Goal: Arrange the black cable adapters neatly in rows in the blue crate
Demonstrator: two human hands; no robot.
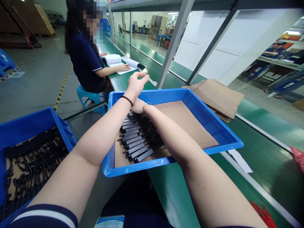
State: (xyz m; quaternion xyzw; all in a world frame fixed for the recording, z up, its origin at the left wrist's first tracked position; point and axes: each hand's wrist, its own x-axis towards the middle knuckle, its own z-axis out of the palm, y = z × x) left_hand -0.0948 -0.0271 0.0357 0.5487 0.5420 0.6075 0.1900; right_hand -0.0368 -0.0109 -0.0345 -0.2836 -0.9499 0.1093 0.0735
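My left hand (137,85), with a dark beaded bracelet at its wrist, is raised over the far left corner of a blue plastic bin (213,126). Its fingers are bent and pinched together; whatever they may hold is too small to make out. Beneath it my right hand (137,106), wearing a silver bangle, crosses behind the left wrist, its fingers hidden. Below both hands, a row of black rectangular parts (135,144) with short thin cables lies on brown cardboard (187,126) lining the bin. My right forearm covers some of these parts.
Left and lower, another blue bin (26,126) holds black cabled pieces (35,171). Cardboard sheets (217,96) lie on the green bench (166,186) beside a metal post (174,44). A seated co-worker (83,60) rests a hand on papers (128,65). Red material (263,213) lies lower right.
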